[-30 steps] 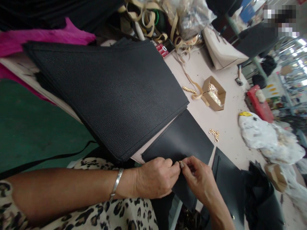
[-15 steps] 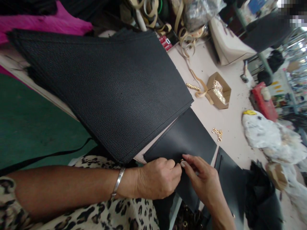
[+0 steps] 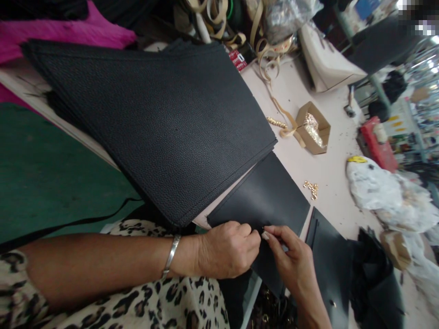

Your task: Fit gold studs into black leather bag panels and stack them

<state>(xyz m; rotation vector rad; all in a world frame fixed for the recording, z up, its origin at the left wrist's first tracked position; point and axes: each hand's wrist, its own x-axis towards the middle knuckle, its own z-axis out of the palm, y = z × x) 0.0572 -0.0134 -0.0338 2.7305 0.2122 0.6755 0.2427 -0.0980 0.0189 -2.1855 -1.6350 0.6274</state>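
My left hand (image 3: 230, 250), a silver bracelet at its wrist, is closed in a fist with its fingertips hidden, gripping a smooth black leather panel (image 3: 270, 196). Facing it, my right hand (image 3: 291, 253) pinches a tiny metal piece between thumb and forefinger, mostly covered by the fingertips. Both hands' fingertips nearly meet over the panel. To the right lies another smooth black panel (image 3: 331, 256) with a small gold-coloured stud (image 3: 332, 303) on it. A large stack of pebbled black leather pieces (image 3: 178, 123) rests just beyond my left hand.
Loose gold fittings (image 3: 311, 189) lie on the pale table (image 3: 291, 169). Behind them stands a cardboard box (image 3: 313, 130) with bagged gold pieces. Tan strips (image 3: 269, 66), a cream bag (image 3: 329, 61), a hammer (image 3: 350, 103) and white plastic bags (image 3: 373, 187) sit farther off.
Both hands stay close together over the panel. My right fingertips have shifted slightly right and down, and the gold glint between them shows less. The view has moved a little.
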